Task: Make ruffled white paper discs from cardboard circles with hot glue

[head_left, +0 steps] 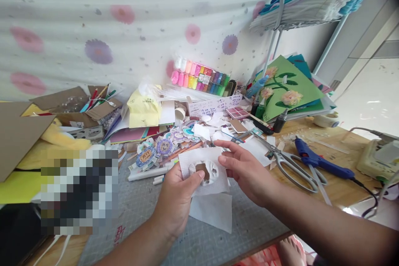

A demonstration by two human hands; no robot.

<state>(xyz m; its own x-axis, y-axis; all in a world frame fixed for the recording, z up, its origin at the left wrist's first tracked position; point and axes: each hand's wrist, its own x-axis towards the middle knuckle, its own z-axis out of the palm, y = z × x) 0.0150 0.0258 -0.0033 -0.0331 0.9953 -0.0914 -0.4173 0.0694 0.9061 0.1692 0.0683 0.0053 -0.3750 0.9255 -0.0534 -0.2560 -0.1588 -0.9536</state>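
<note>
My left hand (177, 193) pinches a square of thin white paper (188, 158), thumb on top. On that sheet lies a small brown cardboard piece (202, 171) ringed by crumpled white material, partly under my thumb. My right hand (246, 170) is at the sheet's right edge, its fingers apart and curved, the tips at or against the paper. Whether it grips the edge I cannot make out. Below the held sheet, another white paper square (212, 212) lies on the grey cutting mat (149, 220).
Scissors (286, 162) and a blue glue gun (321, 160) lie to the right. Several round paper badges (164, 146), white scraps and pens crowd the back of the mat. A multicoloured clay pack (201, 78) leans at the wall; cardboard boxes (59, 102) stand left.
</note>
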